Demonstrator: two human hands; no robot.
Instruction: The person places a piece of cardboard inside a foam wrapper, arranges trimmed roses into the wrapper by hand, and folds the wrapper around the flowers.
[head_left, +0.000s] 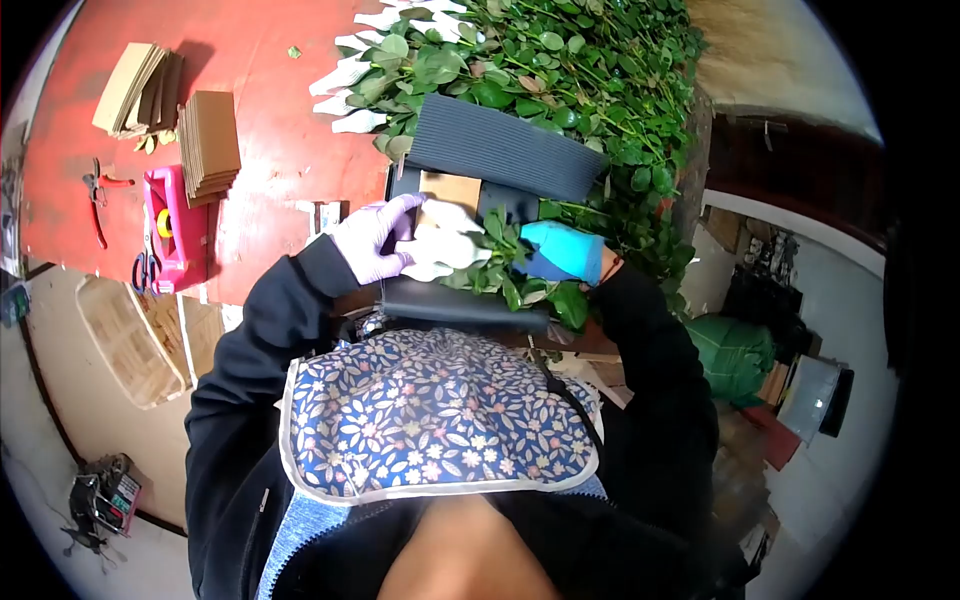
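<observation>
My left hand [375, 241], in a lilac glove, curls its thumb and fingers against the white-covered flower heads [447, 248] of a small leafy bunch. My right hand [562, 252], in a bright blue glove, is closed around the green stems [508, 248] of that bunch; its fingertips are partly hidden by leaves. The bunch lies across a dark holder on the red table. A piece of brown cardboard [451, 188] lies just beyond the flower heads. Behind it, a black ribbed panel [505, 147] slants across the holder, and a dark padded edge [460, 305] runs along the near side.
A large heap of leafy stems [560, 60] with white-covered heads fills the back right. On the red table [275, 130] are cardboard stacks [209, 147], red-handled pruners [98, 200], a pink tape dispenser [172, 230] and scissors [146, 268]. A green sack [730, 357] stands lower right.
</observation>
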